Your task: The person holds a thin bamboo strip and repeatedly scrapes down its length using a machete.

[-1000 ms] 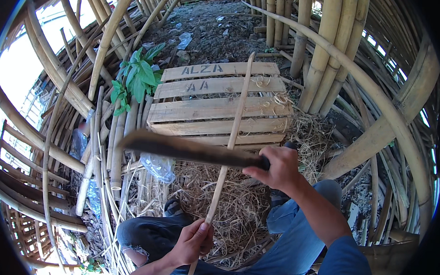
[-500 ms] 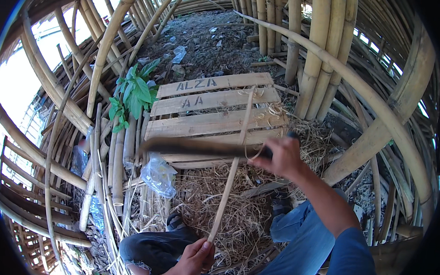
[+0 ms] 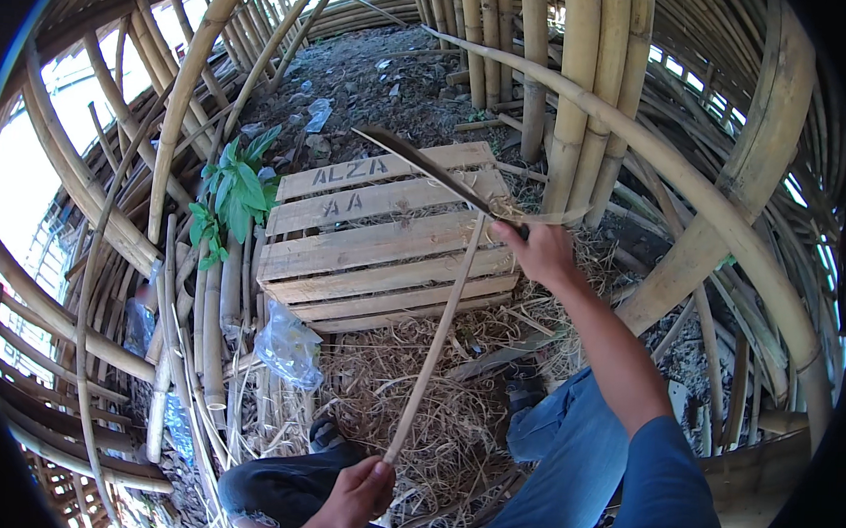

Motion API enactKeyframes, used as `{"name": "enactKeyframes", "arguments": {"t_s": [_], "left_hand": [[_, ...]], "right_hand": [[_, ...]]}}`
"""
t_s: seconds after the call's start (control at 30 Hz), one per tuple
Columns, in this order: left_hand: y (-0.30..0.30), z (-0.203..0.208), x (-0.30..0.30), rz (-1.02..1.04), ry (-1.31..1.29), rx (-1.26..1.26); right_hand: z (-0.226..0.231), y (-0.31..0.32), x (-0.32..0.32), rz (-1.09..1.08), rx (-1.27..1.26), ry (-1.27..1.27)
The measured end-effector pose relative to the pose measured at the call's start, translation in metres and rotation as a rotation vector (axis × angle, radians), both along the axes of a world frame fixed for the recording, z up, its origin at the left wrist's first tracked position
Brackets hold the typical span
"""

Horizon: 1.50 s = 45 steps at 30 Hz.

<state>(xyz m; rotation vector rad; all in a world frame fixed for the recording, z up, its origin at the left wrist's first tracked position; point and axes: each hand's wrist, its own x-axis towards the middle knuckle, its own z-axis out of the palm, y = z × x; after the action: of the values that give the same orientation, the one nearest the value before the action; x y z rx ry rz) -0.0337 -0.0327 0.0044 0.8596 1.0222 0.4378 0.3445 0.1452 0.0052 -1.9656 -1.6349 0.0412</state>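
The left hand (image 3: 361, 495) is closed around the lower part of a bamboo strip (image 3: 439, 335), in front of the near edge of the wooden crate (image 3: 367, 247). From this hand the strip goes up slanting, and its upper end comes over the right part of the crate. Whether it touches the slats there, I cannot tell. The right hand (image 3: 543, 253) is grasping the handle of a big knife (image 3: 427, 173), just beside the right edge of the crate. The blade crosses the strip near its upper end, and its tip points past the far edge. To the right of this hand there is a thin pale sliver (image 3: 569, 217), which is blurred.

Many shavings (image 3: 360, 403) lie on the ground along the near edge. A clear plastic bag (image 3: 289, 345) is near the near left corner, and a green plant (image 3: 235, 194) stands beside the far left corner.
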Motion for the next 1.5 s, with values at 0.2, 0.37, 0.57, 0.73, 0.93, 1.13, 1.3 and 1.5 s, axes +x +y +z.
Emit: {"name": "enactKeyframes", "arguments": {"t_s": [0.2,0.37,0.57,0.73,0.93,1.13,1.3,1.5], "left_hand": [[-0.007,-0.025,-0.003,-0.033,-0.027,-0.104],[-0.025,0.003,0.004,0.1,-0.028,-0.061],[-0.015,-0.008,-0.01,0.064,-0.073,0.025],[0.01,-0.006,-0.023,0.098,-0.38,-0.21],[0.031,-0.005,-0.01,0.121,-0.362,-0.046],[0.034,-0.009,-0.009,0.112,-0.415,-0.108],[0.033,-0.007,-0.008,0.133,-0.435,-0.112],[0.029,0.0,0.0,0.146,-0.323,-0.099]], "right_hand": [[-0.012,-0.02,-0.027,0.034,0.072,-0.177],[-0.01,-0.003,0.003,0.067,0.119,-0.206],[-0.017,0.002,0.034,-0.396,-0.083,0.601],[0.004,-0.025,-0.012,-0.094,-0.043,0.988],[0.007,-0.043,-0.07,0.384,0.152,0.683],[0.022,-0.078,-0.115,0.517,0.172,0.253],[0.0,-0.094,-0.133,0.724,0.276,-0.022],[0.0,-0.108,-0.14,0.803,0.25,-0.273]]}}
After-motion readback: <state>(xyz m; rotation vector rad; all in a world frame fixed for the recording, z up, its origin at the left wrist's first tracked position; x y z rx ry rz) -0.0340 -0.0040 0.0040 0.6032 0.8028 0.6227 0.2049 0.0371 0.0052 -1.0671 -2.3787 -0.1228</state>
